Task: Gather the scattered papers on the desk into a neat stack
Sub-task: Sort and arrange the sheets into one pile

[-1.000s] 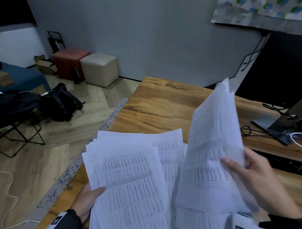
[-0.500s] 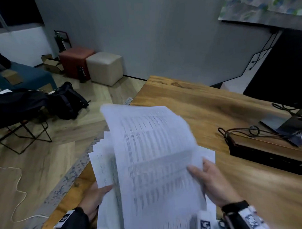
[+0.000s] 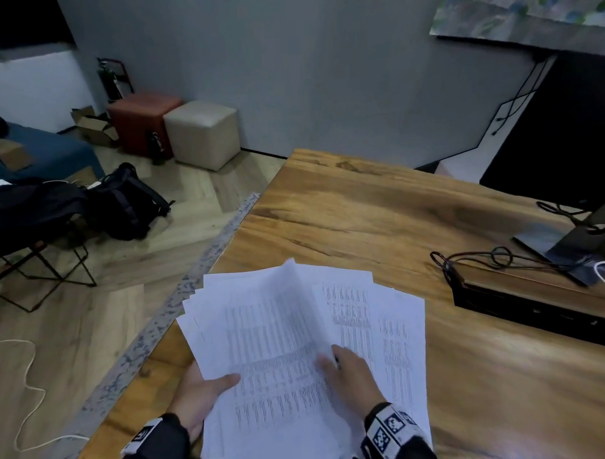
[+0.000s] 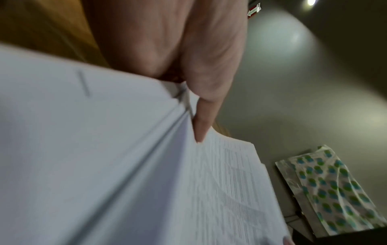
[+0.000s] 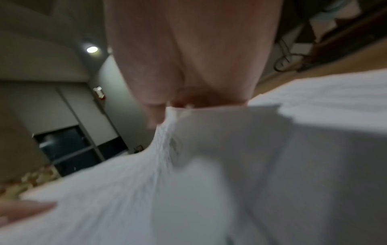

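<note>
Print on papers (image 3: 280, 333) blurred, unreadable. Left hand (image 3: 197, 391) grips their left edge; right hand (image 3: 350, 372) pinches top sheet, over worktop (image 3: 362, 220).

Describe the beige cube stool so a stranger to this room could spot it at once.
Start at the grey wall behind the wooden desk and follow its base left to the floor beyond the desk's far corner. Two cube stools stand there side by side. The beige cube stool is the pale one nearer the desk; its neighbour, the red stool, is darker.
</note>
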`<state>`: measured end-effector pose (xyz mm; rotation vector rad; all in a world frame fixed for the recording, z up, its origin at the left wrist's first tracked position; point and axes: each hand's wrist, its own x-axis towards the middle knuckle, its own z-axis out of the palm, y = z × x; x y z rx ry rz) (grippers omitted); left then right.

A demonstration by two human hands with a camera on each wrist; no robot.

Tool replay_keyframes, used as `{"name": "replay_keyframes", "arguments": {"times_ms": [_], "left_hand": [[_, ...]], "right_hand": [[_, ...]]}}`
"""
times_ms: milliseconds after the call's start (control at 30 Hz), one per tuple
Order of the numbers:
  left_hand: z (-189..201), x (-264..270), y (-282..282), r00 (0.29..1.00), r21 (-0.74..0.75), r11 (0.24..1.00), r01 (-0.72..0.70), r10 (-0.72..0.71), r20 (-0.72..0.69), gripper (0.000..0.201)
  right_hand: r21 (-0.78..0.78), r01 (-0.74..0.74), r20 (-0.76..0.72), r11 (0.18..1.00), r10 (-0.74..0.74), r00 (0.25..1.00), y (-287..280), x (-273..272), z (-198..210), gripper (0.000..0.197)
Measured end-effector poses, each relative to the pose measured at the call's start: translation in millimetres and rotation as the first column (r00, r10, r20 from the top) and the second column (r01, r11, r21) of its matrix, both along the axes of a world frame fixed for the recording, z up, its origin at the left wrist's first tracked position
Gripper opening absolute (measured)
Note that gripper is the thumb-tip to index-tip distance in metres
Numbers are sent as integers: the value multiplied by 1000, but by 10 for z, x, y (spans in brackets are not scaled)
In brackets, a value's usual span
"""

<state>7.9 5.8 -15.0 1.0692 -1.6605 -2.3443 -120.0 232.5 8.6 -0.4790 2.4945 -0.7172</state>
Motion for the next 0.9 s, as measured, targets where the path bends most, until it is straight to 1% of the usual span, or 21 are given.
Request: {"name": "replay_keyframes", "arguments": {"times_ms": [33,67,100,133,167,200,233,267,333,400,433,500,567,600,667,700,767,833,900], "left_hand": [[-5,-13,-10,1000,-12,1000,-4,3,-8,47],[-1,-10,-23,1000,-20,1000,-13,13,-11,43],[13,-5,-35,1000,-26,999,-28,27,-13,40],[35,3,-52,999,-31,999,-35,35,-15,37],[60,22,-66,999,-34,999,-37,37,-22,36],[81,44,-79,999,-39,999,-35,33,-31,35],[101,66,-90,999,-42,998,-37,36,-37,35],[122,92,-111,998,-49,998,-38,36,-45,36],[161,148,-137,998,-69,997,-44,40,-54,38],[193,194,-161,998,-92,995,-49,44,-54,39],[199,210,-168,997,-98,994,-52,46,-54,40],[190,234,-179,997,-93,994,-55,50,-54,44],[182,240,-192,997,-73,996,-58,53,-58,48],[183,240,-209,997,-64,996,-59,55,-61,50],[187,244,-237,996,-56,997,-61,57,-65,53],[189,249,-251,996,-61,996,-65,61,-71,52],[203,263,-252,995,-82,994,-68,62,-78,49],[215,272,-243,994,-98,992,-74,66,-83,46],[203,277,-240,993,-94,992,-87,79,-82,46]], "right_hand": [[99,83,-123,992,-71,990,4,-51,1,23],[183,225,-202,957,-188,961,26,-109,-33,31],[243,366,-230,898,-313,922,44,-152,-40,47],[300,455,-189,839,-415,890,57,-191,-79,67],[334,488,-159,807,-462,873,62,-200,-82,85],[377,497,-153,781,-476,866,64,-210,-94,97],[402,505,-151,764,-488,859,55,-227,-115,103],[422,517,-165,745,-497,852,50,-249,-111,104],[426,530,-141,733,-525,839,19,-298,-124,95],[394,558,-63,730,-585,809,-7,-345,-130,77],[349,574,-15,741,-608,794,-10,-358,-139,62],[222,612,44,759,-635,772,1,-357,-145,23],[170,644,15,746,-655,755,89,-343,-114,4],[181,659,-33,730,-665,746,158,-339,-100,5],[254,681,-141,687,-670,728,321,-340,-106,19],[288,686,-172,668,-669,723,393,-335,-101,21],[324,679,-183,659,-660,728,490,-324,-145,21],[320,677,-165,662,-665,728,516,-333,-180,21],[299,695,-155,654,-685,711,502,-357,-173,24]]}}
